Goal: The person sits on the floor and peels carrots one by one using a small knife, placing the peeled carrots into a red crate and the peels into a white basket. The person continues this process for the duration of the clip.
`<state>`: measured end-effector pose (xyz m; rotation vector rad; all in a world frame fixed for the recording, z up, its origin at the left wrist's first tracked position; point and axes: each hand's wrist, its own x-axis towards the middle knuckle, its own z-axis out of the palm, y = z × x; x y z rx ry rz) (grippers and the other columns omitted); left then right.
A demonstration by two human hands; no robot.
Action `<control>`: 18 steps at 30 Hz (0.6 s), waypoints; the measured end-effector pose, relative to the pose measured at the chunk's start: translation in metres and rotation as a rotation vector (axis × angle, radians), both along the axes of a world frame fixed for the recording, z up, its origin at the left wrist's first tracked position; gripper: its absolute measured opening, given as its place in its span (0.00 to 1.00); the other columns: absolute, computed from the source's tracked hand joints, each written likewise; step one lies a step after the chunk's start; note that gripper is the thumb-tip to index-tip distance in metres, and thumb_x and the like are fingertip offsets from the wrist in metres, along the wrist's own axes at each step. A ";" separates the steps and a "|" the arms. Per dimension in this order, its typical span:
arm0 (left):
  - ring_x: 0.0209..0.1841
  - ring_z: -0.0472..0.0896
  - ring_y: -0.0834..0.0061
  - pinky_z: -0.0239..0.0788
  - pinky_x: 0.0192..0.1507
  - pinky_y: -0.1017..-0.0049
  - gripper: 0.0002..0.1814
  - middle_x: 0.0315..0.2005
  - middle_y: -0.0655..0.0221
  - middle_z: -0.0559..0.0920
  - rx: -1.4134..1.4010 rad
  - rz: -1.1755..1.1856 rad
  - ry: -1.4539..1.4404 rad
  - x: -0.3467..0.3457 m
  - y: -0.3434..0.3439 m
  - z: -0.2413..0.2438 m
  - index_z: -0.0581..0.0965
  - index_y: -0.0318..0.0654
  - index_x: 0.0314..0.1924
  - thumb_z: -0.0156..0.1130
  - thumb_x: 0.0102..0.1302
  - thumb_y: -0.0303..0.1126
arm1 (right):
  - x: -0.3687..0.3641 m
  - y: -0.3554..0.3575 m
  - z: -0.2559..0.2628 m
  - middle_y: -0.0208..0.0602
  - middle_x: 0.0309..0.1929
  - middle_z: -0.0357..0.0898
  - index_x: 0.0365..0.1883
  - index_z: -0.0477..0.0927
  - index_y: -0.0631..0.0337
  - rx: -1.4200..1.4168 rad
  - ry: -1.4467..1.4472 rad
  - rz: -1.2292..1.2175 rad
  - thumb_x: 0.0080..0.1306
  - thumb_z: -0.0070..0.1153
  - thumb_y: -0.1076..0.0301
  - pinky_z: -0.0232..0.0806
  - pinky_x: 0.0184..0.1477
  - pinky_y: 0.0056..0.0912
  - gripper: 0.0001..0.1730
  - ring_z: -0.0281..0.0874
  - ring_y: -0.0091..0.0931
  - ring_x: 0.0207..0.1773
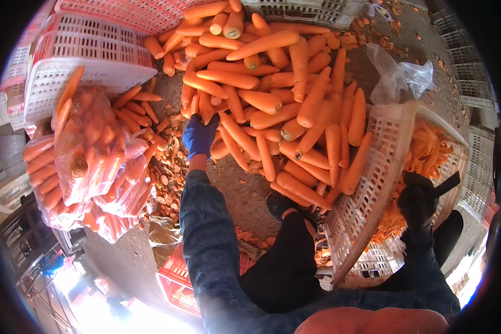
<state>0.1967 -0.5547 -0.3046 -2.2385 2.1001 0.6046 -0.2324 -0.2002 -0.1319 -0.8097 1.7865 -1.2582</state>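
A large heap of carrots (pixel 259 100) lies on the ground in front of me. My left hand (pixel 200 135), in a blue glove, reaches to the heap's left edge, its fingertips around the end of a carrot (pixel 206 107). At the right, my right hand (pixel 417 200), in a dark glove, is closed on a dark-handled tool (pixel 446 185), whose kind I cannot tell. That hand is over a white plastic crate (pixel 369 188) holding orange carrot peelings (pixel 428 150).
Clear plastic bags filled with carrots (pixel 92 158) stand at the left beside stacked white and red crates (pixel 92 75). Cut carrot ends (pixel 167 183) litter the ground. A crumpled plastic bag (pixel 401 77) lies upper right, and a red crate (pixel 177 279) is near my legs.
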 end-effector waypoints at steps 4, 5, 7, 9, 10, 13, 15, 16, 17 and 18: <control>0.36 0.86 0.61 0.77 0.37 0.64 0.33 0.37 0.57 0.86 0.327 0.116 0.346 0.032 0.011 0.019 0.80 0.32 0.47 0.70 0.59 0.58 | 0.051 -0.097 0.021 0.36 0.21 0.79 0.55 0.77 0.69 0.042 -0.208 0.217 0.76 0.47 0.67 0.55 0.17 0.16 0.16 0.64 0.14 0.14; 0.35 0.86 0.64 0.78 0.35 0.67 0.32 0.37 0.58 0.86 0.453 0.124 0.562 0.018 0.005 0.008 0.80 0.31 0.48 0.70 0.60 0.56 | 0.060 -0.113 0.033 0.36 0.22 0.80 0.55 0.77 0.69 0.063 -0.296 0.167 0.76 0.47 0.67 0.56 0.18 0.16 0.16 0.64 0.14 0.14; 0.36 0.85 0.72 0.78 0.34 0.74 0.27 0.37 0.63 0.84 0.579 0.357 0.920 0.047 0.040 -0.001 0.77 0.30 0.52 0.66 0.66 0.48 | 0.070 -0.140 0.038 0.36 0.26 0.82 0.58 0.76 0.67 0.117 -0.358 0.261 0.75 0.48 0.68 0.57 0.18 0.16 0.17 0.65 0.14 0.15; 0.40 0.85 0.68 0.81 0.38 0.71 0.32 0.45 0.56 0.82 0.478 0.315 1.069 0.027 0.085 0.033 0.75 0.27 0.58 0.66 0.66 0.49 | 0.077 -0.161 0.028 0.35 0.29 0.83 0.60 0.75 0.66 0.172 -0.404 0.292 0.74 0.51 0.67 0.58 0.19 0.16 0.19 0.66 0.14 0.16; 0.40 0.85 0.70 0.82 0.38 0.74 0.28 0.43 0.57 0.84 0.479 0.223 1.113 0.013 0.098 0.048 0.76 0.29 0.57 0.68 0.66 0.44 | 0.080 -0.172 0.020 0.34 0.31 0.84 0.61 0.75 0.65 0.195 -0.408 0.291 0.74 0.52 0.67 0.59 0.19 0.16 0.19 0.67 0.14 0.17; 0.34 0.83 0.81 0.78 0.36 0.78 0.25 0.34 0.69 0.86 0.383 -0.012 1.069 -0.043 0.126 0.119 0.79 0.33 0.53 0.75 0.60 0.37 | 0.092 -0.196 0.002 0.33 0.38 0.84 0.62 0.74 0.63 0.215 -0.468 0.344 0.71 0.59 0.67 0.63 0.22 0.17 0.23 0.70 0.13 0.21; 0.33 0.84 0.77 0.78 0.38 0.75 0.35 0.37 0.63 0.85 0.253 -0.267 0.932 -0.079 0.129 0.151 0.77 0.35 0.58 0.80 0.53 0.42 | 0.105 -0.208 0.008 0.33 0.39 0.84 0.61 0.75 0.63 0.166 -0.404 0.431 0.70 0.61 0.67 0.64 0.24 0.17 0.23 0.70 0.13 0.22; 0.35 0.82 0.81 0.76 0.40 0.77 0.30 0.37 0.66 0.85 0.213 -0.308 0.998 -0.095 0.132 0.161 0.78 0.33 0.58 0.77 0.56 0.32 | 0.105 -0.214 0.004 0.31 0.37 0.83 0.59 0.75 0.63 0.197 -0.410 0.482 0.69 0.62 0.66 0.63 0.24 0.17 0.22 0.70 0.12 0.22; 0.38 0.84 0.78 0.76 0.43 0.75 0.30 0.37 0.64 0.86 0.245 -0.387 1.041 -0.103 0.128 0.159 0.76 0.33 0.60 0.75 0.59 0.33 | 0.103 -0.220 0.002 0.29 0.35 0.81 0.57 0.76 0.63 0.225 -0.408 0.524 0.68 0.63 0.65 0.62 0.24 0.17 0.22 0.69 0.12 0.22; 0.40 0.84 0.76 0.76 0.44 0.75 0.29 0.38 0.63 0.86 0.286 -0.421 1.181 -0.101 0.119 0.147 0.76 0.33 0.60 0.73 0.61 0.33 | 0.110 -0.225 0.001 0.27 0.33 0.81 0.56 0.76 0.63 0.142 -0.478 0.429 0.68 0.64 0.64 0.61 0.24 0.16 0.21 0.69 0.12 0.22</control>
